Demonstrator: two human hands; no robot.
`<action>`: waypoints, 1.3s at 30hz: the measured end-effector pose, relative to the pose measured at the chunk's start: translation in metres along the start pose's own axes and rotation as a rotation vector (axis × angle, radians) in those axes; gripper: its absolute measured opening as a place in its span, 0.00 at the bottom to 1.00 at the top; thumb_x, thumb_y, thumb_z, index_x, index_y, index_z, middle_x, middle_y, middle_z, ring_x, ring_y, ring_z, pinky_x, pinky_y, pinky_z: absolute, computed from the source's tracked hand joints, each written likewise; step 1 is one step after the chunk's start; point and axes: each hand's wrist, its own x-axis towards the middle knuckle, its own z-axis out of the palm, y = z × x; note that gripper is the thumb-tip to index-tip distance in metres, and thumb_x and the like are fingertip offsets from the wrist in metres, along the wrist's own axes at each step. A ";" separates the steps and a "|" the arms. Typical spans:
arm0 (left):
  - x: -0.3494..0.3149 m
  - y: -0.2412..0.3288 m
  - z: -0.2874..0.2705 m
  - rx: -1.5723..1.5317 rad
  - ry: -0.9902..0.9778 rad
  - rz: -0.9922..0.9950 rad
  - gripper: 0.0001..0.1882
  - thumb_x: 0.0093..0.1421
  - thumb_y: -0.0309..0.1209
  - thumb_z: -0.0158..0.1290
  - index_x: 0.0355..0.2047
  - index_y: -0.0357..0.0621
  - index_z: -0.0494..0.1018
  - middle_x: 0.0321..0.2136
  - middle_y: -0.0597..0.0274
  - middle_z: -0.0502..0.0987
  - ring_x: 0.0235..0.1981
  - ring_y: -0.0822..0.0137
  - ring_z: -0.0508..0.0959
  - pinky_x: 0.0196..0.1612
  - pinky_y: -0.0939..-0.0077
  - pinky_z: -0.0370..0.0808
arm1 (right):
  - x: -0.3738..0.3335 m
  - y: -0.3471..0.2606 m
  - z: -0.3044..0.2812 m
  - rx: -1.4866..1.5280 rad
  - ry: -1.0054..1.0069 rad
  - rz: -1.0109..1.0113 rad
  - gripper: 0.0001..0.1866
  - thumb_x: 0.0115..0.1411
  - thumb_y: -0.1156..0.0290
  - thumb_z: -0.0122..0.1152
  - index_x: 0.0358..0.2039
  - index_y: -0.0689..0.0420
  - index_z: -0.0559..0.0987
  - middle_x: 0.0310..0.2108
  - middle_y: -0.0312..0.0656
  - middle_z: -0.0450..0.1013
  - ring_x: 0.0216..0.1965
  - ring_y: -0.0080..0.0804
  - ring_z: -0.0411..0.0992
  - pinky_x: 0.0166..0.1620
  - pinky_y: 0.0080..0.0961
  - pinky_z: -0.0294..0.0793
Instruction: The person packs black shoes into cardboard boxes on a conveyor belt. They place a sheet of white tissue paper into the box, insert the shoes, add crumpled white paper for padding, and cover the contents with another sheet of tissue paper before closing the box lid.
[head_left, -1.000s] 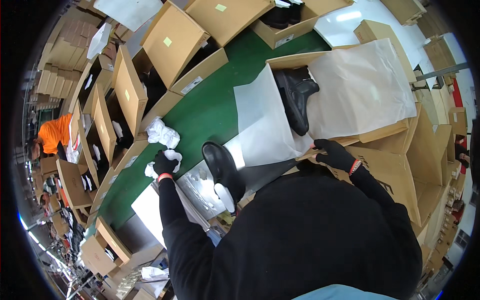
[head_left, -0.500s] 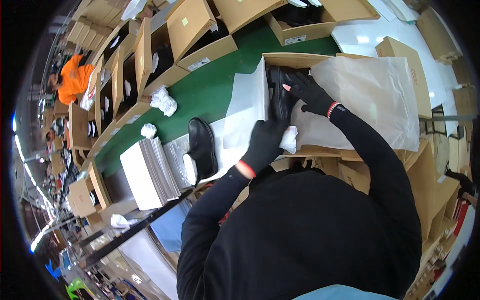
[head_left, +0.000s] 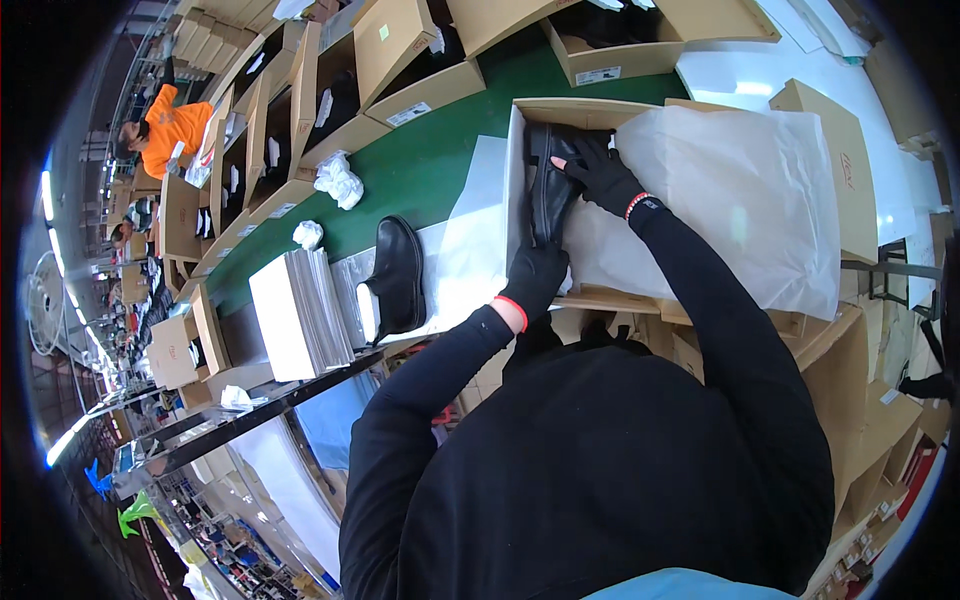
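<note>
A black ankle boot (head_left: 548, 200) lies on its side in an open cardboard shoe box (head_left: 516, 150), along the box's left wall. My right hand (head_left: 605, 178), in a black glove with a bare thumb tip, grips the boot's far part. Closed around its near end is my gloved left hand (head_left: 536, 272). A bit of white paper shows beside the left hand, mostly hidden. Translucent wrapping paper (head_left: 720, 190) spreads over the box's right part and rim. Left of the box, a second black boot (head_left: 397, 275) lies on its side, white paper at its opening.
A stack of white sheets (head_left: 300, 315) stands left of the second boot. Crumpled paper (head_left: 340, 182) lies on the green tabletop (head_left: 430, 150). Open boxes (head_left: 425, 105) with dark shoes line the far side. A person in orange (head_left: 175, 130) stands at far left.
My left hand has moved closer to the boot, and the paper beside it is now mostly covered. The boot sits slightly farther left in the box. The whole view has shifted a little.
</note>
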 end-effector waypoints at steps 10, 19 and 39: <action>-0.032 -0.003 -0.049 0.362 0.115 0.084 0.15 0.51 0.28 0.51 0.41 0.52 0.73 0.36 0.62 0.75 0.39 0.63 0.75 0.56 0.47 0.60 | -0.130 -0.093 -0.079 0.429 -0.496 -0.151 0.28 0.53 0.55 0.58 0.52 0.58 0.72 0.33 0.50 0.74 0.39 0.46 0.74 0.44 0.39 0.71; -0.124 -0.045 -0.095 -0.754 1.016 -0.331 0.13 0.65 0.34 0.47 0.38 0.37 0.76 0.26 0.66 0.75 0.28 0.75 0.72 0.33 0.81 0.68 | -0.069 -0.077 -0.177 0.594 -0.234 -0.157 0.20 0.58 0.65 0.58 0.47 0.66 0.75 0.31 0.57 0.75 0.33 0.48 0.74 0.40 0.35 0.71; -0.135 -0.093 0.028 -2.885 0.020 -0.438 0.54 0.46 0.77 0.41 0.53 0.36 0.63 0.48 0.47 0.72 0.53 0.57 0.70 0.54 0.63 0.66 | -0.158 -0.132 -0.052 0.478 -0.217 -0.031 0.17 0.59 0.62 0.54 0.47 0.55 0.75 0.29 0.46 0.76 0.31 0.44 0.74 0.35 0.40 0.70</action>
